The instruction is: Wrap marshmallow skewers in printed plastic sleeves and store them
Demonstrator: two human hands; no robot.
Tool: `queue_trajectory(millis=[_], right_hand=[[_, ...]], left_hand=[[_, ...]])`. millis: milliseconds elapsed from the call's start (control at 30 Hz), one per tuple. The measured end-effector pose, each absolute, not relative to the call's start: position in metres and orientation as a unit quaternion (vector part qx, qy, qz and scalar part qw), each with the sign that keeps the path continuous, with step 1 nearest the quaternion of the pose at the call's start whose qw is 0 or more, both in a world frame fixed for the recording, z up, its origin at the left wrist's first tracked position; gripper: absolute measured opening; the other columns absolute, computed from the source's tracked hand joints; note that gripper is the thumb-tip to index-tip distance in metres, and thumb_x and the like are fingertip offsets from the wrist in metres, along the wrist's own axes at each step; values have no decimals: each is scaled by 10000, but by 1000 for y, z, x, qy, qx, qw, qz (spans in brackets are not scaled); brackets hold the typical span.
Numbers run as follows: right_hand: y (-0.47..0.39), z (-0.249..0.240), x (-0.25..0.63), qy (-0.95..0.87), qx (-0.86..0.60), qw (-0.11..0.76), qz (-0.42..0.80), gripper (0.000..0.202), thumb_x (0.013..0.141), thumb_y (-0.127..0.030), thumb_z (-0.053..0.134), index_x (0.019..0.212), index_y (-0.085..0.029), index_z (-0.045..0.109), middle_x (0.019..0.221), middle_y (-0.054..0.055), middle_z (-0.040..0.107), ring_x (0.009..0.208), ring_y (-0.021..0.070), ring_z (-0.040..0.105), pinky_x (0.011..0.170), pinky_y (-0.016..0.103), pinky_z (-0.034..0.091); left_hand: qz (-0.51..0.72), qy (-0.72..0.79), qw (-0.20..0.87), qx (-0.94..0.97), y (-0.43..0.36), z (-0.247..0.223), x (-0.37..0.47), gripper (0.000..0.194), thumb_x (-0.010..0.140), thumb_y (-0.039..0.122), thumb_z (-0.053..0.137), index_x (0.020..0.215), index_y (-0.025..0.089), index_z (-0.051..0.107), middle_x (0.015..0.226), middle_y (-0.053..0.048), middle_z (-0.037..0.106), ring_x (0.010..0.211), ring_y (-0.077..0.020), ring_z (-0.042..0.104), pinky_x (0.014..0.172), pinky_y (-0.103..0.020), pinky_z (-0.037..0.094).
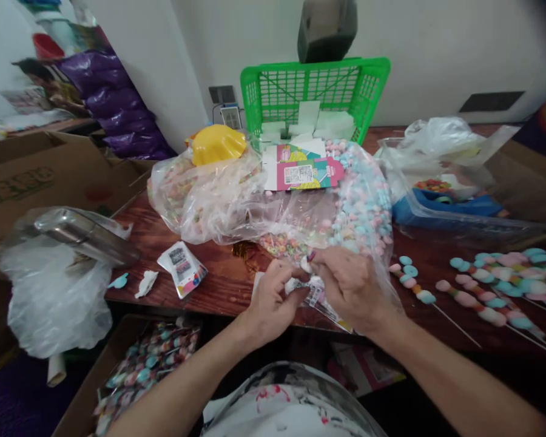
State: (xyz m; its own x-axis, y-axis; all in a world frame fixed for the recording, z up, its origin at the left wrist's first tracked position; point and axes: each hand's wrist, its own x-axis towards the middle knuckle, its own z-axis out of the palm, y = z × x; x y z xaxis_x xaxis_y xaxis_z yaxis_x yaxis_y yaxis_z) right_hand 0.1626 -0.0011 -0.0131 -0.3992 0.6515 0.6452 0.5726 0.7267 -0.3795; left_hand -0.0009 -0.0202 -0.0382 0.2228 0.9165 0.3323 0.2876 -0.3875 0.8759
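At the table's front edge my left hand [273, 297] pinches the gathered top of a clear printed plastic bag [317, 292]. My right hand [352, 285] is closed beside it, fingers bent around the same spot; what lies between its fingertips is too small to make out. A small pale piece [306, 264] shows between the two hands. Just beyond them lies a large clear bag of pink and blue marshmallows [364, 203]. Small ring-shaped candies [282, 244] and gold twist ties [244, 252] are close to my left hand.
Marshmallow skewers [505, 282] lie at right, near a clear plastic tub [418, 212]. A green basket [316, 79] stands behind flattened printed boxes [304, 173]. At left are a card stack [182, 270], a steel flask [88, 233] and a carton of skewers [152, 358]. Another person [50, 85] sits far left.
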Motion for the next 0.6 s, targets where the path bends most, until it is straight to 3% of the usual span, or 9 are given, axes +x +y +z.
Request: queue_trajectory(millis=[100, 200, 333, 400, 467, 533, 600], right_hand=[[-32, -29, 145, -788, -370, 427, 247, 183, 857, -120, 434, 744, -176, 566, 663, 4, 565, 634, 123, 506, 620, 249, 367], [-44, -52, 139, -692, -398, 373, 472, 151, 802, -168, 508, 655, -179, 539, 593, -29, 514, 571, 103, 457, 548, 227, 337], [-33, -56, 152, -617, -435, 388, 529, 175, 777, -253, 542, 622, -177, 515, 577, -33, 480, 558, 101, 416, 545, 233, 322], [-31, -47, 157, -628, -430, 409, 504, 186, 802, -272, 540, 642, -177, 525, 593, -28, 491, 573, 102, 421, 560, 234, 326], [-33, -38, 156, -647, -409, 430, 479, 181, 811, -271, 554, 657, -177, 540, 603, -26, 497, 590, 102, 424, 575, 231, 329], [-36, -34, 150, -645, -391, 450, 478, 179, 810, -273, 568, 661, -176, 550, 607, -26, 500, 597, 100, 424, 582, 228, 335], [-39, -35, 141, -599, -399, 471, 510, 177, 802, -285, 582, 666, -174, 564, 611, -26, 500, 599, 97, 421, 582, 225, 342]], left_hand=[[503, 384, 612, 474, -17, -40, -5, 164, 736, 253, 620, 836, 132, 666, 763, -53, 646, 713, -166, 605, 676, -283, 471], [515, 257, 721, 386, -17, -27, -19, 84, 657, 216, 672, 663, 133, 661, 747, -63, 688, 632, -184, 643, 633, -309, 494], [551, 238, 705, 378, -20, -19, -33, 54, 700, 142, 652, 654, 152, 679, 747, -53, 713, 556, -149, 637, 581, -277, 494], [585, 305, 664, 351, -24, -24, -32, 81, 736, 154, 662, 797, 166, 714, 823, -50, 718, 718, -140, 661, 703, -261, 507], [543, 339, 673, 370, -31, -31, -29, 249, 757, 218, 688, 1003, 180, 704, 899, -52, 703, 842, -140, 643, 774, -249, 496], [438, 341, 710, 433, -41, -35, -26, 435, 767, 296, 697, 1183, 187, 629, 852, -39, 673, 742, -119, 622, 680, -226, 494], [384, 362, 681, 507, -49, -37, -26, 477, 801, 338, 661, 1245, 182, 582, 711, 0, 622, 563, -83, 551, 563, -206, 465]])
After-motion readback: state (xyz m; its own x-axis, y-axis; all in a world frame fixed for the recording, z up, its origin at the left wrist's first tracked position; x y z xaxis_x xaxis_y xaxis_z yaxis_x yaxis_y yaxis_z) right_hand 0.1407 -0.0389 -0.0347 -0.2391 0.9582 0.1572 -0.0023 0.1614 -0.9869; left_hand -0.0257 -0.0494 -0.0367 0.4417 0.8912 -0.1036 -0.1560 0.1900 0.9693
